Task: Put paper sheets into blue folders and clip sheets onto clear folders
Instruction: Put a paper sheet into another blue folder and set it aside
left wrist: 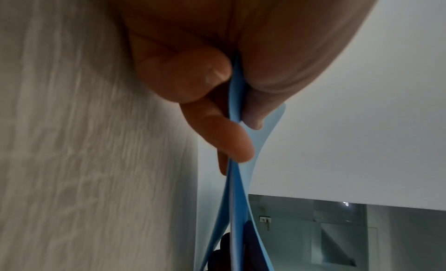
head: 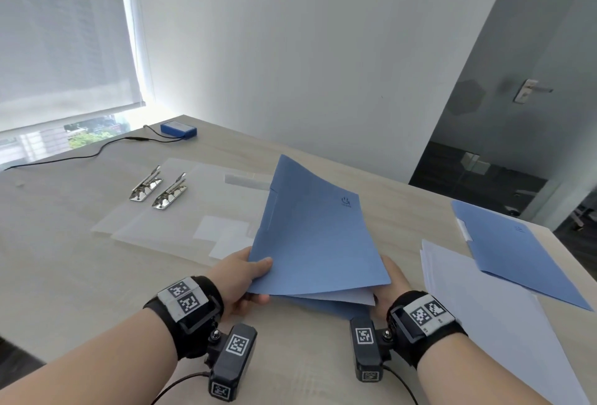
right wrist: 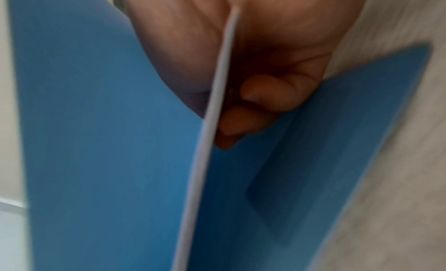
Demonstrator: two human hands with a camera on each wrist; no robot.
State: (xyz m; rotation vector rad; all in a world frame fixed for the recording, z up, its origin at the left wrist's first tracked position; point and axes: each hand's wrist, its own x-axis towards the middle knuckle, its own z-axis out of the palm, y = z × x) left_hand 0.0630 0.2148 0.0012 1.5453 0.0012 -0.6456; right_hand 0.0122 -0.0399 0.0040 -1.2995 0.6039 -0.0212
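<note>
A blue folder (head: 318, 243) is held over the table's near edge, its top cover raised and a white paper sheet (head: 355, 296) lying between the covers. My left hand (head: 256, 277) pinches the top cover's near left corner; the left wrist view shows thumb and fingers (left wrist: 231, 139) on either side of the blue cover (left wrist: 237, 189). My right hand (head: 392, 275) is at the folder's right side. In the right wrist view it pinches the sheet's edge (right wrist: 210, 122) between thumb and curled fingers (right wrist: 270, 93), with blue cover (right wrist: 108, 141) on both sides.
A second blue folder (head: 517, 253) lies at the right, partly over a stack of white sheets (head: 484, 324). Clear folders (head: 181, 211) with two metal clips (head: 145, 183) (head: 169, 191) lie to the left. A blue box (head: 178, 129) with a black cable sits far back.
</note>
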